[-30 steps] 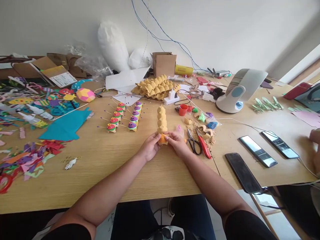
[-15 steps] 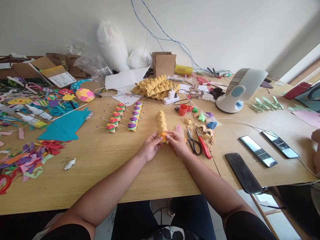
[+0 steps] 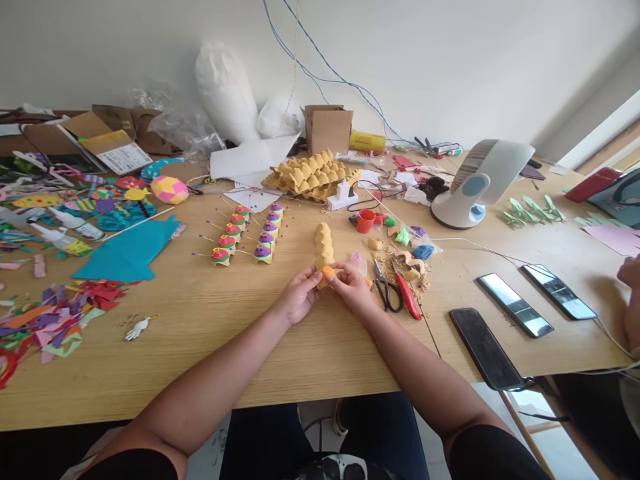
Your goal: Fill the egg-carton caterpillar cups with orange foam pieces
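A strip of tan egg carton cups [image 3: 324, 241] lies lengthwise in front of me, its near end between my hands. Orange modelling clay [image 3: 325, 276] covers that near cup. My left hand [image 3: 299, 293] grips the near end from the left, thumb against the clay. From the right, my right hand [image 3: 351, 288] presses its thumb and fingers on the clay and cup. Left of the strip stand two decorated egg carton strips, one with red tops [image 3: 229, 235] and one with purple tops [image 3: 267, 233], with pins sticking out.
Scissors [image 3: 386, 287] and a red-handled cutter [image 3: 407, 290] lie right of my hands, near a red cup [image 3: 365, 221] and bagged clay. Phones [image 3: 486, 347] lie farther right, by another person's hand. Egg cartons [image 3: 310, 175], a white fan [image 3: 475, 183] and paper scraps [image 3: 55, 313] are around.
The right thumb and fingers have shifted slightly over the orange clay. Both hands stay at the near end of the strip; the view has moved a little.
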A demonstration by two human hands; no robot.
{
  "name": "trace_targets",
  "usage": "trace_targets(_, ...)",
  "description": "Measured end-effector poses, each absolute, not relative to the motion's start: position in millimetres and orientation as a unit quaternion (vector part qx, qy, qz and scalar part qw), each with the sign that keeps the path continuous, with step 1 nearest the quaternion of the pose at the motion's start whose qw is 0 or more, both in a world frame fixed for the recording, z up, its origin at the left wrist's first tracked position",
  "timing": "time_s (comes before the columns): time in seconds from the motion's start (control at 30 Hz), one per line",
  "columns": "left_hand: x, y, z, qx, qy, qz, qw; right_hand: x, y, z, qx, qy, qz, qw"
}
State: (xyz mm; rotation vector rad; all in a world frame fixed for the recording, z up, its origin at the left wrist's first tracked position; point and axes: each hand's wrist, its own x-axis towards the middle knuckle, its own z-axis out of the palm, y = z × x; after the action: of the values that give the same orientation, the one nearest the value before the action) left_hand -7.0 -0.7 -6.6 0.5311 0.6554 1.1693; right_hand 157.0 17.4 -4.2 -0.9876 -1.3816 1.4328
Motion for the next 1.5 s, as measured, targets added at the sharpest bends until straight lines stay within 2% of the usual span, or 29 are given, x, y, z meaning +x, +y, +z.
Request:
trace_targets(0.6,-7.5,-0.6,-5.8,0.242,0.276,0.547,0.753,159.1,14.8,-2.3,-0.377,-0.581,0.575,0.434)
trace_targets(1.0,-10.4,0.8,-7.5,0.228,0.284,0.547,0.754,159.5,21.0,-7.6,-0.334,-0.45,0.692,0.455)
trace_targets(1.5,-7.2,-2.1,-2.7,0.249,0.265,0.558,0.746,158.7,18.8,-4.0,-0.314,-0.416,0.713,0.469)
